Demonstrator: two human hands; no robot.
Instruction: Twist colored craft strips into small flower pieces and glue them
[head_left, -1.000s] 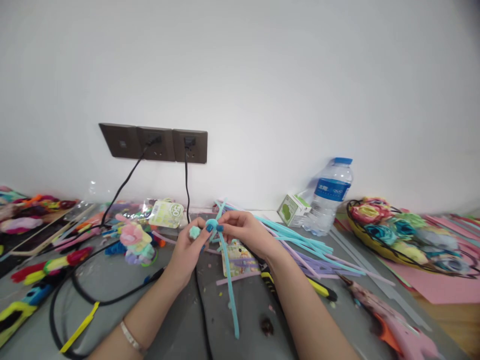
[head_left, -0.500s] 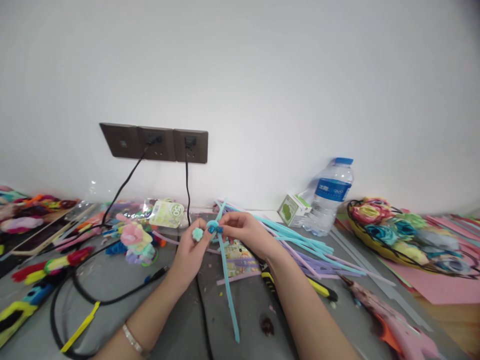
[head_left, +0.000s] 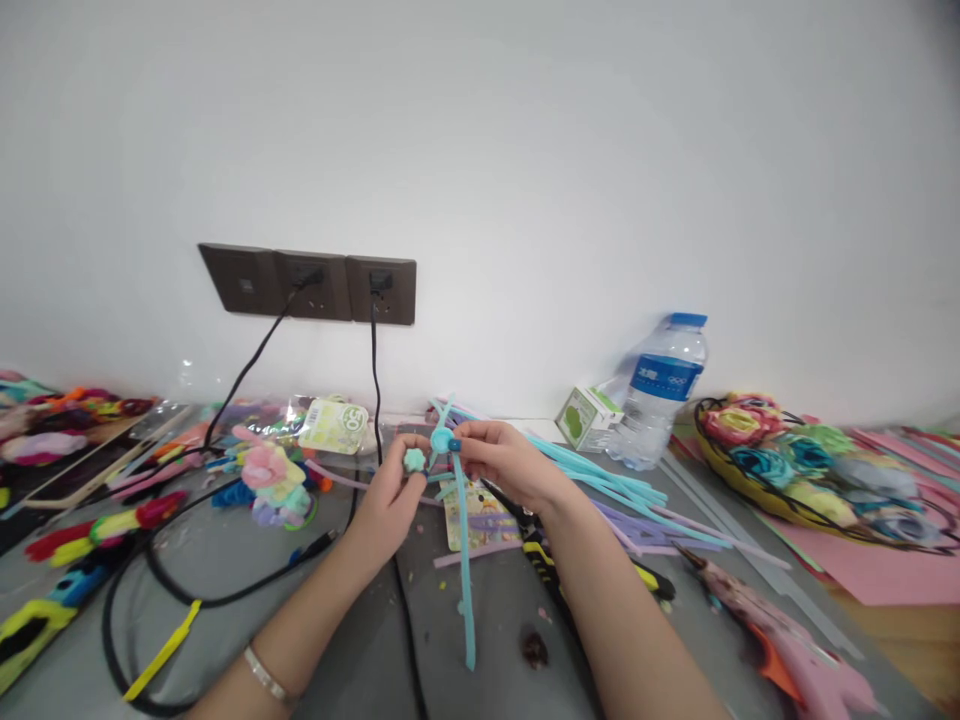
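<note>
Both hands meet above the middle of the grey table. My right hand (head_left: 499, 462) pinches a turquoise pipe cleaner (head_left: 463, 570) at a small coiled loop, and its long end hangs down toward the table. A short end sticks up above the fingers. My left hand (head_left: 390, 495), fingers curled, is closed on a ring or stem bearing a small mint-green flower (head_left: 413, 460); whether it is worn or held I cannot make out. The left fingertips sit right beside the coil, near the pipe cleaner's lower strands.
Turquoise and purple pipe cleaners (head_left: 600, 480) lie behind my right arm, over a yellow-black cutter (head_left: 540, 560). A water bottle (head_left: 664, 395) and small box (head_left: 589, 418) stand by the wall. A pink glue gun (head_left: 787, 640) lies right; black cables (head_left: 217, 605) loop left.
The hands have shifted slightly right, and the coil is turned more toward me. The left thumb has come off the coil, while the right fingers still hold it.
</note>
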